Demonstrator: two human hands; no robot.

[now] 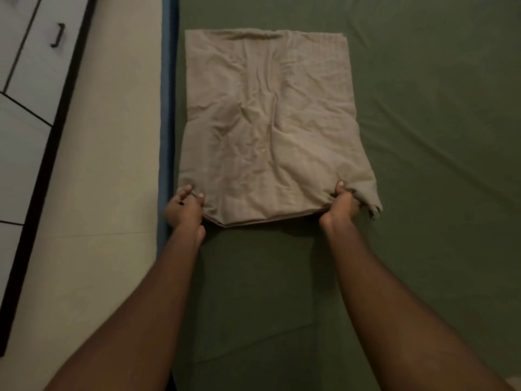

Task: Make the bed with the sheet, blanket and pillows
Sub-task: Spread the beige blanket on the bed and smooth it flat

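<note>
On the bed, a green sheet (pixel 423 136) lies stretched over the whole mattress, with a few shallow creases running across it towards 3 o'clock and a long fold line towards 6 o'clock between the person's forearms. A beige blanket (pixel 267 122), folded into a thick rectangle several layers deep, lies flat on the sheet, reaching from the middle of the view up towards 12 o'clock, its top face wrinkled and its long left side running just beside the edge of the bed. The left hand (pixel 184 210) is at the blanket's 7 o'clock corner, its grip clamped on the fabric there with thumb and a fingertip showing on top of the cloth. The right hand (pixel 341 203) is at the 5 o'clock corner, its grip closed on a bunched fold, thumb pressed on top and the other fingers tucked beneath; the corner's tip sticks out loosely to the right of it. Between the two hands the stacked near edges of the blanket rest on the sheet. A blue mattress edge (pixel 168 108) borders the sheet at 9 o'clock, a pale floor (pixel 112 136) lies beyond it, and white drawers (pixel 25 52) with a dark handle (pixel 58 35) stand at 10 o'clock.
</note>
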